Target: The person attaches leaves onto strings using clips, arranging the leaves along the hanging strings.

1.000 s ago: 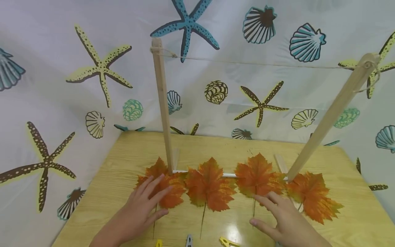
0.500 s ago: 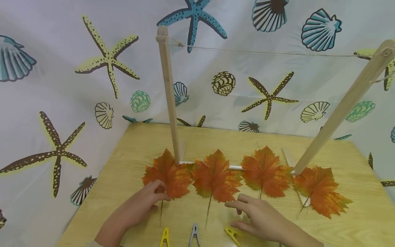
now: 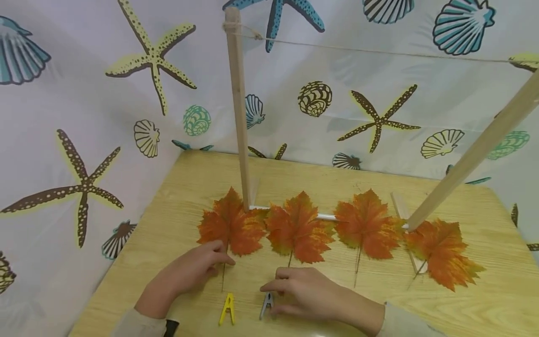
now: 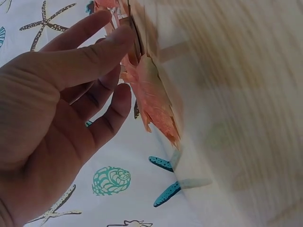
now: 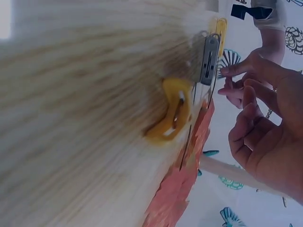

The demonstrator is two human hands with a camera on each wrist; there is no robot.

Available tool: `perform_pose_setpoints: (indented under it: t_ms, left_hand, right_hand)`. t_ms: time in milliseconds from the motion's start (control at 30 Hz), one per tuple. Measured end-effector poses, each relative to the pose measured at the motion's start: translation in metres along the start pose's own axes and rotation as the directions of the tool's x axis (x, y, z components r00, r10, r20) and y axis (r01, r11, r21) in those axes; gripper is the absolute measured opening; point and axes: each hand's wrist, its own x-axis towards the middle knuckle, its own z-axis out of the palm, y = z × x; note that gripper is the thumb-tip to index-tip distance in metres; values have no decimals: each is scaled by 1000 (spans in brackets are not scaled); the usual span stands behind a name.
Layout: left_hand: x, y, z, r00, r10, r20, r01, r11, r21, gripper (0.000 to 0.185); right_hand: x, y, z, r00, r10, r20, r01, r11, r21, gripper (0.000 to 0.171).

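Several orange maple leaves lie in a row, the leftmost leaf (image 3: 230,224) above my left hand (image 3: 200,264). That hand's fingertips are at the leaf's stem (image 3: 223,276); in the left wrist view the fingers are loosely bent, the thumb beside the stem without a visible pinch. My right hand (image 3: 309,292) hovers over a grey clothespin (image 3: 266,304), fingers relaxed and apart from it in the right wrist view. To its left lies a yellow clothespin (image 3: 227,309). Another yellow clothespin (image 5: 173,113) shows in the right wrist view; my right hand hides it in the head view.
Behind the leaves stands a wooden frame, with a left post (image 3: 238,103), a leaning right post (image 3: 476,150) and a white bar (image 3: 326,216) low between them. A string (image 3: 379,50) spans the tops. A patterned cloth (image 3: 273,126) hangs around the wooden table (image 3: 202,171).
My right hand has moved left from the third leaf's stem to the grey clothespin. My left hand has drawn back from over the leftmost leaf to its stem. The head view has tilted down.
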Motion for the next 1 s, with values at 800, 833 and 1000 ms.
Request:
perform_pose_setpoints:
  t_ms: [800, 833, 1000]
  left_hand:
    - [19, -9, -3, 993, -5, 116, 20, 992, -127, 32]
    - [19, -10, -3, 993, -7, 120, 24, 990, -140, 33]
    - [15, -16, -1, 988, -39, 148, 66, 981, -182, 32]
  right_hand:
    - [75, -16, 17, 957, -195, 217, 249, 933, -258, 44]
    - [77, -16, 17, 954, -197, 228, 253, 935, -251, 45]
    - [90, -21, 21, 923, -189, 336, 255, 953, -163, 45]
